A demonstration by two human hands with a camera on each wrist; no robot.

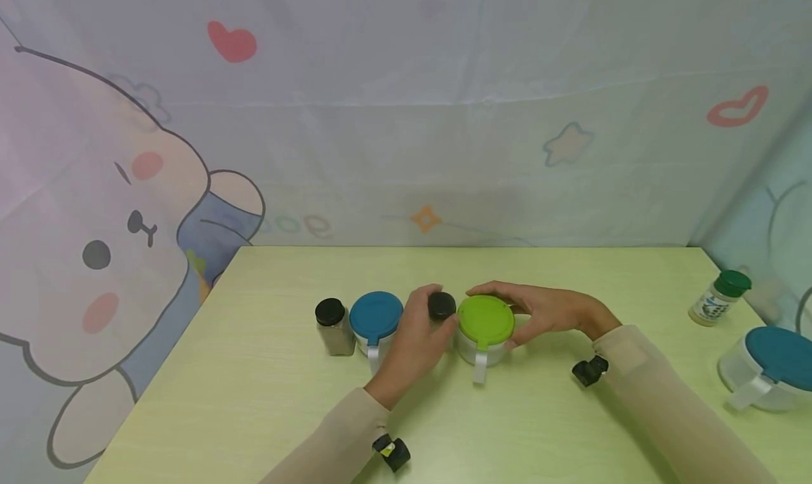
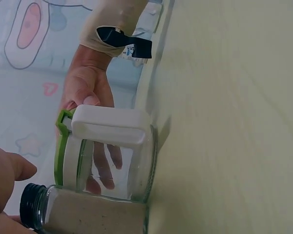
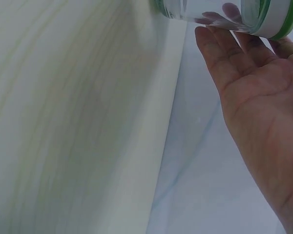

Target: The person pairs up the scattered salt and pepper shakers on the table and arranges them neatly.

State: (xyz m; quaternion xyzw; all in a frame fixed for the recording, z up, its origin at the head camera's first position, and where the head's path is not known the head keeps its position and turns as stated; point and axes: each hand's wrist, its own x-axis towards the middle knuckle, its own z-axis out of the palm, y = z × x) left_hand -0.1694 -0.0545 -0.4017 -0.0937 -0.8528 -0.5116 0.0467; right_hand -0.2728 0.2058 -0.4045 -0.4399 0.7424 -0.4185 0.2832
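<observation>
A small glass spice jar with a black cap (image 1: 442, 306) and grey-brown contents stands between the thumb and fingers of my left hand (image 1: 415, 339). In the left wrist view a gap shows between the left thumb and the black-capped spice jar (image 2: 97, 212). Right beside it stands a clear glass seasoning jar with a green lid (image 1: 486, 320) and a white handle (image 2: 110, 124) facing me. My right hand (image 1: 545, 309) holds this jar from its right side, the thumb in front and fingers behind. Through the glass, fingers (image 2: 103, 168) are visible.
Left of my left hand stand a blue-lidded jar (image 1: 376, 316) and another black-capped spice jar (image 1: 336, 332). At the table's right edge are a green-capped shaker (image 1: 720, 299) and a second blue-lidded jar (image 1: 770, 368). A printed curtain (image 1: 406, 118) hangs behind the table (image 1: 254, 413).
</observation>
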